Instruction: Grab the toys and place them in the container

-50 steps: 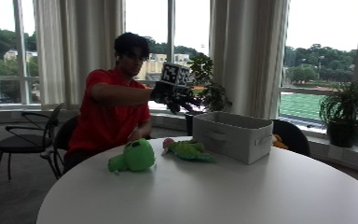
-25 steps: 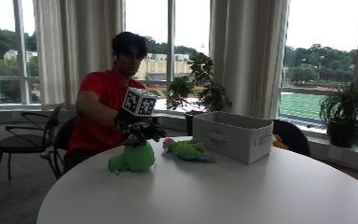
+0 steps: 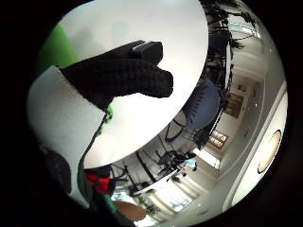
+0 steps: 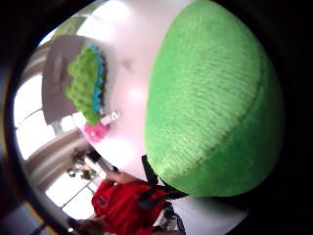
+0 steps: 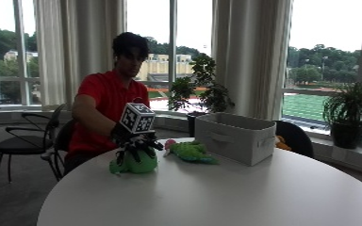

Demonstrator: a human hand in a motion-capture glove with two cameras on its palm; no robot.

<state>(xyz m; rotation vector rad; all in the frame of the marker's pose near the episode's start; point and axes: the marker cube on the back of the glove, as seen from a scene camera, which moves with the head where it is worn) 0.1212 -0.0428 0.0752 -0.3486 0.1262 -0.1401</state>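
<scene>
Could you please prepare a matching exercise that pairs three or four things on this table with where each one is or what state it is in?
Things:
1. round green plush toy
2. spiky green toy
3. grey container
4. gloved right hand

Places or states:
A. stands open-topped near the table's window side
B. lies on the table between the other toy and the container
C. sits under the glove
D. comes down over a toy, fingers spread

Pairs: 1-C, 2-B, 3-A, 4-D

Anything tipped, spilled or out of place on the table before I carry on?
Nothing stands out. The gloved right hand rests on top of the round green plush toy, the spiky green toy with a pink end lies beside it on the white table, and the grey container stands upright.
</scene>
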